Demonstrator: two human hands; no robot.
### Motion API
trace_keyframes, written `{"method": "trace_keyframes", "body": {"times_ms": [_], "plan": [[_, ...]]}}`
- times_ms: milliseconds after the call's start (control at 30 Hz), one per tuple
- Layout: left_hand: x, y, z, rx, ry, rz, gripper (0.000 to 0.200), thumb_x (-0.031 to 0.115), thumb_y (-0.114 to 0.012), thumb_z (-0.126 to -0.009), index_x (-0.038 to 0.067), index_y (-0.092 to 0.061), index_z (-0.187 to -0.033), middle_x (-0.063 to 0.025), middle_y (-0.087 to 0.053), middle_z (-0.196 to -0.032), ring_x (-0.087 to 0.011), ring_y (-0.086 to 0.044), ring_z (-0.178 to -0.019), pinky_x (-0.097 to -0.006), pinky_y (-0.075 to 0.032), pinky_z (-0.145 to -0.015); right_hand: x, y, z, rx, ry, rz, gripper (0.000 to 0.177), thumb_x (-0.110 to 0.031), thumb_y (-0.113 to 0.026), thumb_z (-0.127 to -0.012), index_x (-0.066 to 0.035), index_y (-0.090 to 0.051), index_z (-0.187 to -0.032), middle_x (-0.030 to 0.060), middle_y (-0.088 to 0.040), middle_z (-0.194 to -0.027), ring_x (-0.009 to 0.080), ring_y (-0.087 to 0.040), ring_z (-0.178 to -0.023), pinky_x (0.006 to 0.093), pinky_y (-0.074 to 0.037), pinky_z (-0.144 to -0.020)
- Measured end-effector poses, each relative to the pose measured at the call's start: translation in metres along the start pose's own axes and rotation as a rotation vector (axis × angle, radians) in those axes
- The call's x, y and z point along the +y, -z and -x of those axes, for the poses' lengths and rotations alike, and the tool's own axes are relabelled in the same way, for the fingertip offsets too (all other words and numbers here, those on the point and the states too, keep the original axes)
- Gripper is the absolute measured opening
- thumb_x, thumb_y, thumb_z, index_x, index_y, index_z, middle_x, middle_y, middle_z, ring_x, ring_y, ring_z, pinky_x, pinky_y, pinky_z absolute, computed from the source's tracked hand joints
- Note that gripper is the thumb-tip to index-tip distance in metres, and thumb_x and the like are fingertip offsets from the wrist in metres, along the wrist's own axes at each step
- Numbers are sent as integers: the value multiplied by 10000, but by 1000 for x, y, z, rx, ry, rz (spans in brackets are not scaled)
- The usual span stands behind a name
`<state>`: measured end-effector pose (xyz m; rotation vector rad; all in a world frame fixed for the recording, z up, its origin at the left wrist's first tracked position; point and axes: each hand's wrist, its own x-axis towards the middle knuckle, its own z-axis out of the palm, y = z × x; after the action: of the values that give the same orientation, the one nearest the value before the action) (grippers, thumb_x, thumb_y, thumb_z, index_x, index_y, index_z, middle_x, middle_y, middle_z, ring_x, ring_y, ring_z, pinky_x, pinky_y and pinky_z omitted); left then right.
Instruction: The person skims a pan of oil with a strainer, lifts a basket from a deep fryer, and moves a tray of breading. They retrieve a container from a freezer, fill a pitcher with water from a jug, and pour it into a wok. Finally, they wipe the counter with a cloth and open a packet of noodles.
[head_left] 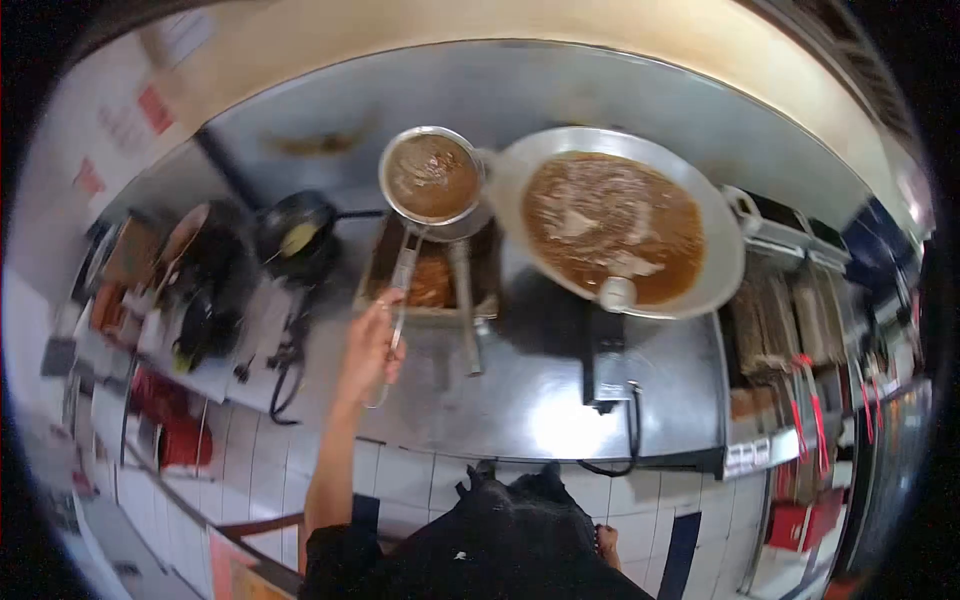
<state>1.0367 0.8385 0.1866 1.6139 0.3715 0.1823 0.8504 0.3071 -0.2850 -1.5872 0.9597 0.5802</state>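
Observation:
My left hand (375,340) is closed around the long metal handle of a round strainer (432,175). Brown, wet-looking bits lie in the strainer's bowl. Beneath it is a rectangular container (430,283) with reddish-brown contents, and a flat grey handle (465,305) lies across that container. To the right stands a big wide wok (725,240) of brown bubbling liquid, with paler pieces at the surface. My right hand (607,542) hangs low beside my body, away from the counter, its fingers curled and nothing visible in them.
A small dark pan (297,235) with something yellowish in it stands at the left. The steel counter (520,400) ends in front of me. Stacked brown slabs (785,320) and red-handled tongs (815,420) are at the right. A red bin (185,440) sits low left.

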Motion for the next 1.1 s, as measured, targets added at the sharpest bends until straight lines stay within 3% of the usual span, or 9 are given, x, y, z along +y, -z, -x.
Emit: {"method": "trace_keyframes", "body": {"times_ms": [133,200,300,633,700,800,867,1000,1100], "plan": [[-87,41,-3,174,97,-232,387,252,-405,-976,123,-432,-1339,-89,-521,-532,-158,-482,-387,-292,-364,-352,-13,-18,10,-18,-11,260,196,-185,-553,-835,-5,-630,-844,116,-611,-643,207,-579,-480,332,-447,-386],[-126,57,-3,248,-178,-825,394,157,-411,-949,73,-425,-1334,-220,-572,-588,-336,-578,-488,-400,-436,-444,-16,-19,5,-62,-38,219,193,-182,-543,-836,-10,-628,-854,110,-612,-641,192,-589,-488,328,-458,-392],[-134,65,4,195,-32,-946,395,97,-423,-914,38,-450,-1303,-285,-569,-659,-438,-578,-604,-477,-453,-548,-37,-29,13,-20,45,201,222,-211,-510,-865,-14,-609,-883,104,-600,-649,184,-574,-483,307,-438,-390],[-149,74,-16,232,-167,-1034,480,69,-496,-843,124,-475,-1320,-242,-619,-767,-347,-616,-648,-430,-463,-557,-15,-35,44,79,191,169,270,-223,-498,-856,12,-629,-877,113,-620,-658,186,-583,-489,299,-471,-434],[-135,58,-18,332,-298,-1094,303,148,-520,-892,42,-583,-1169,-165,-665,-891,-295,-638,-807,-383,-487,-721,12,-21,51,130,151,177,262,-207,-510,-842,21,-631,-886,113,-624,-655,188,-594,-495,304,-479,-436],[-83,-3,-25,307,-478,-1056,316,140,-516,-899,67,-574,-1200,-125,-674,-886,-287,-632,-819,-375,-478,-767,55,7,60,254,115,169,247,-182,-513,-836,31,-625,-894,107,-623,-655,183,-598,-506,303,-475,-423],[-39,-81,15,282,-857,-813,311,141,-517,-900,65,-578,-1195,-101,-673,-871,-262,-629,-825,-364,-467,-807,98,20,41,303,176,215,236,-164,-511,-835,36,-621,-894,105,-621,-654,180,-597,-511,303,-471,-415],[-28,-245,109,-491,-663,-400,269,80,-571,-848,33,-611,-1109,-105,-671,-864,-189,-634,-785,-331,-481,-794,131,59,40,398,219,64,195,-116,-492,-838,21,-617,-899,107,-613,-623,177,-604,-534,308,-475,-438],[-103,-365,161,-936,-611,-442,285,147,-580,-849,44,-609,-1114,-138,-652,-1001,-265,-642,-830,-346,-494,-773,118,111,41,375,271,56,171,-155,-539,-834,-3,-616,-851,66,-564,-580,151,-571,-510,309,-475,-487]]}}
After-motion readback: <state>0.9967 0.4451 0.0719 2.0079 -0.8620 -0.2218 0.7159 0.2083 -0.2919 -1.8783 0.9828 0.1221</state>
